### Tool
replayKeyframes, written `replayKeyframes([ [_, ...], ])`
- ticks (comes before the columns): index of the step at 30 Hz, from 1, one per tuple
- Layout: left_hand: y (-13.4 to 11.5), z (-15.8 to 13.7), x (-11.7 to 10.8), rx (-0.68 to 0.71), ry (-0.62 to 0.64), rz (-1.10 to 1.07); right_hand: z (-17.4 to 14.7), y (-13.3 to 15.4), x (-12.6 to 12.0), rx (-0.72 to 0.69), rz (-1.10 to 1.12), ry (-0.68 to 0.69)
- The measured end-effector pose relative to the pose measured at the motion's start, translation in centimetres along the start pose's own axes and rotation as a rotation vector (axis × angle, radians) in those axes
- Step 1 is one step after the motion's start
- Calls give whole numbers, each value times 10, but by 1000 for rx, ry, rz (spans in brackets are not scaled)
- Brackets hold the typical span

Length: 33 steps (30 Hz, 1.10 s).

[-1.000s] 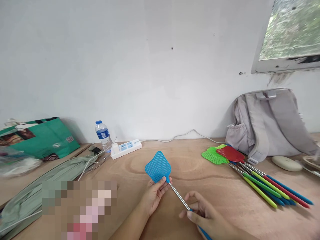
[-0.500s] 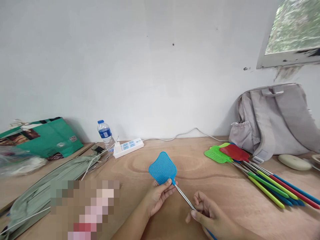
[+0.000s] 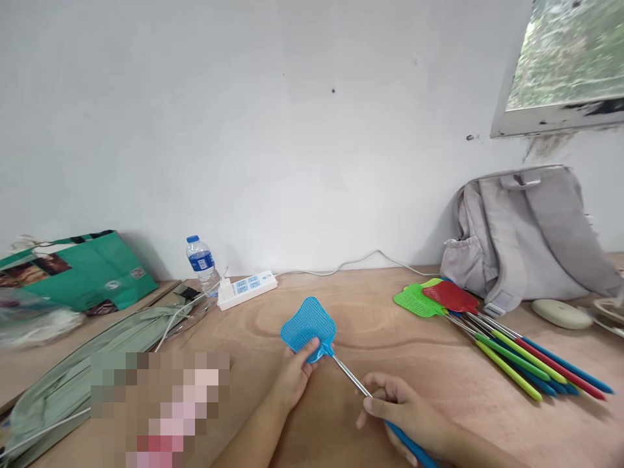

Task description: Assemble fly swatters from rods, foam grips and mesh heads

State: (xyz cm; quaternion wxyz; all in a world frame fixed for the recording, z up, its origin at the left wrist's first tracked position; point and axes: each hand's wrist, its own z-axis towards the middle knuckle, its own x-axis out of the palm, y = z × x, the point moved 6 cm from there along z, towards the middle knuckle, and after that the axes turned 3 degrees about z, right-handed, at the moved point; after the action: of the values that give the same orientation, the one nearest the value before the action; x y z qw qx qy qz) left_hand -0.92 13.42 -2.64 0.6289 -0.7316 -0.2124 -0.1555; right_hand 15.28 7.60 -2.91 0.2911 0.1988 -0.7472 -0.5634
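A blue fly swatter (image 3: 312, 320) with a perforated head, a thin metal shaft and a blue handle is held slantwise over the table. My left hand (image 3: 295, 380) grips the lower part of its head, thumb on top and fingers beneath. Farther down, my right hand (image 3: 404, 408) is closed around the shaft near the top of the handle, the thumb lying along the metal. The handle's end runs toward the bottom edge of the view. To the right lies a pile of fly swatters (image 3: 511, 344) with green, yellow, red and blue parts.
A grey backpack (image 3: 531, 234) leans on the wall behind the pile, beside a beige oval object (image 3: 561, 314). A white power strip (image 3: 247, 290), a water bottle (image 3: 203, 265) and a green bag (image 3: 97, 273) stand at the back left. A grey-green cloth item (image 3: 97, 364) lies left; pixelation hides an area beside it.
The swatter and my left hand have shifted slightly left. More of the blue handle shows below my right hand. The whole view has moved a little.
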Motion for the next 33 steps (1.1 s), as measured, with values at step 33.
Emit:
replayKeyframes([
  [33,-22,-16,-23,-50,-59,499,-38,56,-63,-213,-1524,-207],
])
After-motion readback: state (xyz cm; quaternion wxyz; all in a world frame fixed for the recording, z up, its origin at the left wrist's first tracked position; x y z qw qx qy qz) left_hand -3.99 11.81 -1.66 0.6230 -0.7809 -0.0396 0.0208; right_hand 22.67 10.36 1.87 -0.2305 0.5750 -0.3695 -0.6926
